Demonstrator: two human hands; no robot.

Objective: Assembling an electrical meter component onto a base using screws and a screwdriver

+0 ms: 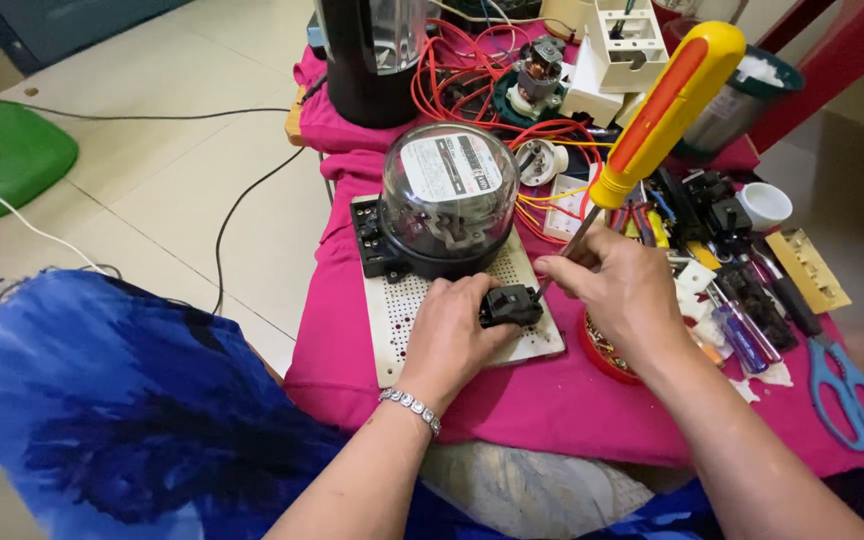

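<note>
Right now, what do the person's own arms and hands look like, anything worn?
Both forearms are bare, no sleeves reaching them, no gloves. The left hand has a silver linked bracelet at the wrist. The right hand shows no rings or watch.

on the worktop [552,410] lies a perforated board [402,320]; the domed meter [449,200] sits at its far end, and the small switch block [512,305] at its near right, under my left hand [452,335]. my right hand [617,290] is just right of it, its fingers [562,268] on the screwdriver [652,120]. scissors [847,390] lie far right, a tangle of wires [462,80] behind the meter.
</note>
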